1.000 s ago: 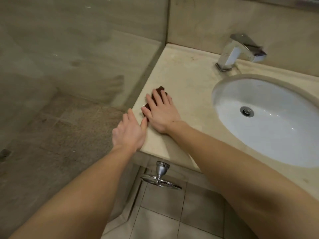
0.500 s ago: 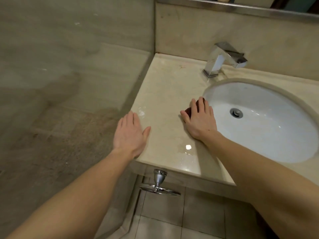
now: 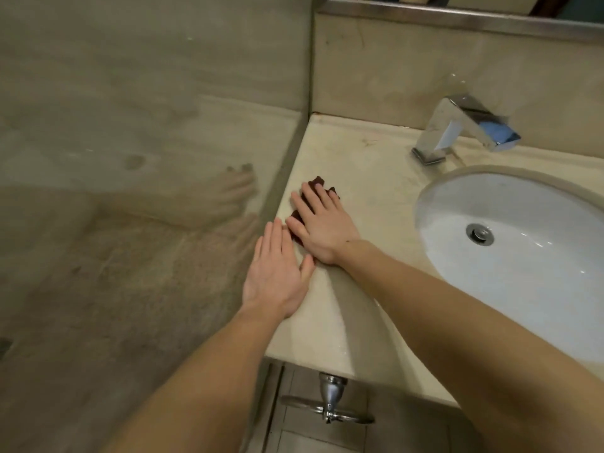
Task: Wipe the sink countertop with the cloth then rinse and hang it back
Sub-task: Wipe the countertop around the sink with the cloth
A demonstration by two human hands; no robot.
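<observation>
A dark brown cloth (image 3: 316, 183) lies flat on the beige stone countertop (image 3: 366, 171), close to its left edge. My right hand (image 3: 322, 223) presses down on the cloth with fingers spread, hiding most of it. My left hand (image 3: 277, 273) rests flat and empty on the counter's left edge, its fingertips touching the right hand's thumb side. The white oval basin (image 3: 510, 276) with its metal drain (image 3: 479, 234) lies to the right. A square chrome faucet (image 3: 461, 129) stands behind the basin.
A glass panel (image 3: 147, 158) rises right along the counter's left edge and reflects my arms. A metal towel ring (image 3: 328, 403) hangs below the counter's front edge. A metal ledge (image 3: 457, 14) runs along the back wall above the backsplash.
My right hand has slid the cloth from beside the basin rim leftward to the counter's left edge. My left hand has stayed on the edge, now touching the right hand.
</observation>
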